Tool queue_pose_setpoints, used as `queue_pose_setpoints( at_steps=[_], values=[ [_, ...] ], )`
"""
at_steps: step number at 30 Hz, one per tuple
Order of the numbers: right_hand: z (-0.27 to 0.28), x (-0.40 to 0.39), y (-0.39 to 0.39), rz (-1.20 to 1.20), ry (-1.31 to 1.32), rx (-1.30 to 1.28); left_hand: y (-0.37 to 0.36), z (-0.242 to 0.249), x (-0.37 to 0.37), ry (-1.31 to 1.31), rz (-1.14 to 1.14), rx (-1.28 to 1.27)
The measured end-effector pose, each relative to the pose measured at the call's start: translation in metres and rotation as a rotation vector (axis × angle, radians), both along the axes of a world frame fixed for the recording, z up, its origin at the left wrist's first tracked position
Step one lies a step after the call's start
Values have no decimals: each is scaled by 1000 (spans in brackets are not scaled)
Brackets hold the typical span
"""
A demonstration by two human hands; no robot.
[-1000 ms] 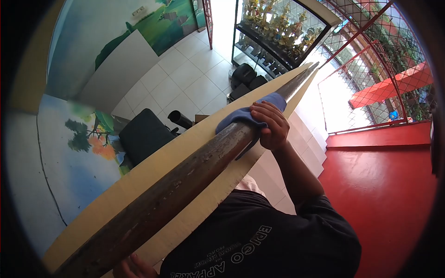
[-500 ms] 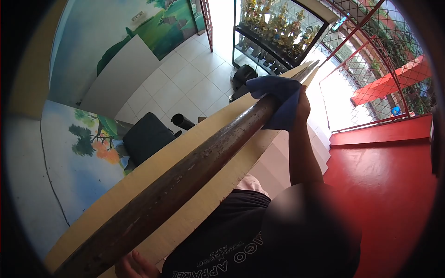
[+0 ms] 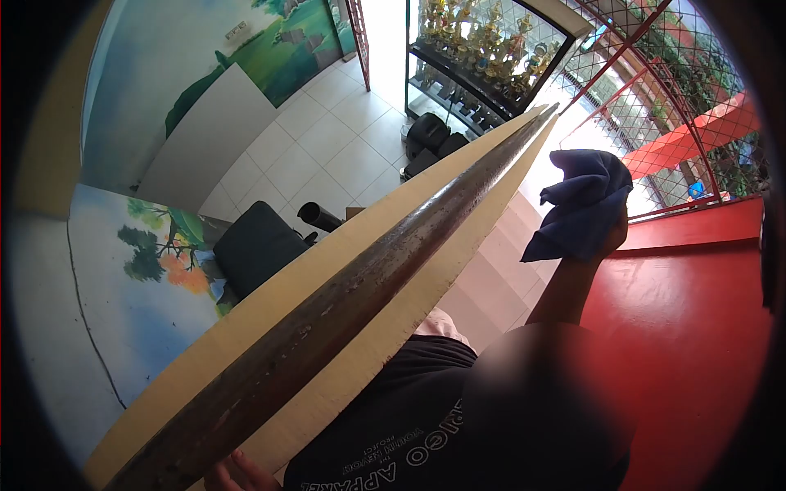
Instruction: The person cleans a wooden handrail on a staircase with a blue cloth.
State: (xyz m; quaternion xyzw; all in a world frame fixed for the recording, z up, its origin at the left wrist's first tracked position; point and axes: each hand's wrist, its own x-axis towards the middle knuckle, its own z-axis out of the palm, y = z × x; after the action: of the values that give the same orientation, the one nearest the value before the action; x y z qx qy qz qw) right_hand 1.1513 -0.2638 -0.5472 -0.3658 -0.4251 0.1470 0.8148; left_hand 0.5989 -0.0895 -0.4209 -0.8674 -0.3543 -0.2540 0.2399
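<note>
My right hand [image 3: 616, 236] is closed on a dark blue cloth [image 3: 585, 192], which hangs in loose folds to the right of the rail, apart from it. A long brown handrail [image 3: 327, 315] with a worn, scuffed surface runs diagonally from lower left to upper right. Beneath it lies a cream-coloured ledge [image 3: 205, 348], visible on both sides. At the bottom left, my left hand [image 3: 241, 473] is beside the lower end of the handrail. Its visible fingers look slightly apart; the rest is cut off by the frame.
Pinkish steps [image 3: 491, 286] descend beside a red wall [image 3: 679, 344]. A red mesh gate [image 3: 655, 106] stands at the upper right. Past the rail are a trophy cabinet [image 3: 483, 57], a black chair [image 3: 260, 250], a black cylinder [image 3: 319, 217] and a white panel [image 3: 209, 135].
My right hand has lifted the blue cloth off the handrail and moved it to the right. My left hand has stayed near the rail's lower end.
</note>
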Motion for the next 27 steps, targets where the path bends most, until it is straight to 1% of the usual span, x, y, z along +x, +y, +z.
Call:
queue_pose_setpoints(
  at_steps=[2, 3, 5, 6, 8, 9, 11, 13, 14, 15, 17, 18, 21, 23, 24, 27],
  values=[
    [-27, 19, 3, 27, -44, 186, 0, -2, -4, 6, 6, 8],
    [-29, 20, 5, 58, -21, 221, 0, -3, -5, 9, 9, 11],
    [-34, 10, 4, 119, 158, 219, 1, -3, -5, -8, -10, 20],
    [-35, 4, 6, 95, 256, 203, 2, -4, -4, -18, -18, 25],
    [-53, -2, 24, -407, 484, -2, 3, -6, -6, -30, -14, 40],
    [-62, -4, 32, -616, 620, -132, 3, -6, -6, -35, -11, 47],
    [-95, 0, 48, -557, 580, -196, -2, 0, 2, -9, 38, 16],
    [-130, 3, 71, -587, 552, -350, -3, 2, 4, 9, 80, 7],
    [-151, 3, 86, -679, 474, -438, -3, 0, 3, 14, 98, 13],
    [-155, -5, 90, -630, 344, -502, -4, -1, 2, 18, 117, 20],
    [-131, -26, 99, -604, 340, -501, -4, -4, -4, 8, 95, 12],
    [-122, -42, 99, -588, 218, -514, -3, -4, -5, 2, 83, 10],
    [-101, -81, 92, -572, -135, -546, -5, 18, 16, 51, 45, -146],
    [-91, -89, 88, -600, -355, -556, -6, 6, 8, 53, 127, -4],
    [-91, -85, 86, -644, -376, -609, -7, 0, 3, 55, 170, 66],
    [-111, -41, 80, -791, -504, -841, -3, -7, -7, 29, 70, 185]
  ],
)
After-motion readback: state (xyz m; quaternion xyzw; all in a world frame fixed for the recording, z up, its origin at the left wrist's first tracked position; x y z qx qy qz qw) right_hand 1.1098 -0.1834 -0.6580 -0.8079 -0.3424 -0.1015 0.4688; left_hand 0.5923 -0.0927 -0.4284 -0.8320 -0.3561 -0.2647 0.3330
